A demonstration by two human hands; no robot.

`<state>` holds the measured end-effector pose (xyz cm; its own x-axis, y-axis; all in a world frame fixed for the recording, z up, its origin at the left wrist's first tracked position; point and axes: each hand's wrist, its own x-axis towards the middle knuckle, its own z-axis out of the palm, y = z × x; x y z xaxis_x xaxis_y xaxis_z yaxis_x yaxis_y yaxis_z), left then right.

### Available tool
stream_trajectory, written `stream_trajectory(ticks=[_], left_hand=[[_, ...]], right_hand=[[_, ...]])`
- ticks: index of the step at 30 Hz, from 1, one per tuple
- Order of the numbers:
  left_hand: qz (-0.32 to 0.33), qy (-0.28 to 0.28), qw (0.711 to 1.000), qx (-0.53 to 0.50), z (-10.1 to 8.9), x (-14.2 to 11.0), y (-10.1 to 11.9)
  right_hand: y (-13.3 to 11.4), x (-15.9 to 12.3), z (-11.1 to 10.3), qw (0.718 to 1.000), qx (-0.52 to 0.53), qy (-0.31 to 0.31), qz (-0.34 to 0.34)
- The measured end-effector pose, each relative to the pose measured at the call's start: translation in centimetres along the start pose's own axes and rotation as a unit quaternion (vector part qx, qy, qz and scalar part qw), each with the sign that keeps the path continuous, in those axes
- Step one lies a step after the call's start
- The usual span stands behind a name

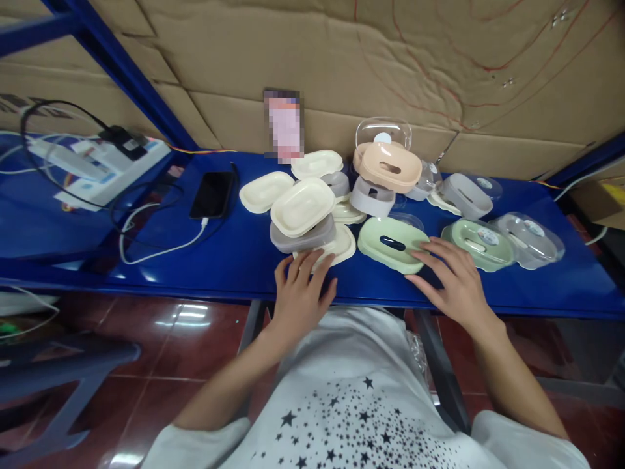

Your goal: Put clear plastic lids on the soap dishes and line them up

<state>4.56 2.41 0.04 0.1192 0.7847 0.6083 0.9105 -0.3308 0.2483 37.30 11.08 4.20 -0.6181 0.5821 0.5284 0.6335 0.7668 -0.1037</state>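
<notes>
At the right hand's [452, 277] parted fingertips lies the green slotted tray [388, 256], while the left hand [301, 283], loosely spread, meets a cream tray [344, 244] whose nudging could topple the grey base [303, 241] overlapping it.

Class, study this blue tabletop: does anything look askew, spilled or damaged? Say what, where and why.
The upper cream oval plastic dish, above the left hand, sits crookedly on a grey oval plastic piece. Farther back, a peach slotted plastic tray also appears tilted. Their edges don't align with the pieces beneath. No spill or damage shows.
</notes>
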Motion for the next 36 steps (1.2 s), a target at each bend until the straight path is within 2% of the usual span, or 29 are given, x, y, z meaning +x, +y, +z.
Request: stream_trajectory(ticks=[2,7,9,11,14,16,22,26,30,33,36], left_hand=[[-0.003,-0.019,1.000,0.001,-0.5,0.1,-0.4],[0.071,-0.098,0.986,-0.114,-1.4,0.0,0.0],[0.092,-0.094,0.981,-0.144,-1.2,-0.3,0.4],[0.095,-0.062,0.980,-0.162,-0.7,-0.7,0.6],[0.069,-0.006,0.981,-0.180,0.1,-1.1,0.6],[0.062,0.002,0.981,-0.182,0.4,-1.1,0.3],[0.123,-0.074,0.975,-0.171,-0.2,-0.3,-0.4],[0.135,-0.077,0.973,-0.171,-0.4,-0.2,-0.7],[0.144,-0.090,0.971,-0.168,-0.3,-0.2,-0.8],[0.141,-0.099,0.973,-0.156,-0.2,-0.1,-0.7],[0.143,-0.100,0.973,-0.148,-0.2,-0.1,-0.7]], right_hand=[[-0.2,-0.7,-0.1,0.999,0.041,0.007,0.006],[-1.2,-1.8,0.6,0.988,0.154,-0.018,0.019],[-1.6,-2.1,1.1,0.984,0.173,-0.029,0.014],[-1.9,-2.2,1.5,0.982,0.183,-0.038,0.005],[-2.2,-2.3,1.7,0.981,0.188,-0.054,0.006],[-2.5,-2.1,1.6,0.979,0.191,-0.067,0.002],[-3.5,-1.2,1.4,0.985,0.138,-0.089,-0.056],[-4.3,-1.4,1.9,0.990,0.071,-0.060,-0.102],[-5.0,-2.1,2.3,0.992,0.064,-0.037,-0.107],[-4.5,-2.0,2.0,0.988,0.091,-0.074,-0.105],[-2.5,-1.1,1.6,0.985,0.115,-0.096,-0.082]])
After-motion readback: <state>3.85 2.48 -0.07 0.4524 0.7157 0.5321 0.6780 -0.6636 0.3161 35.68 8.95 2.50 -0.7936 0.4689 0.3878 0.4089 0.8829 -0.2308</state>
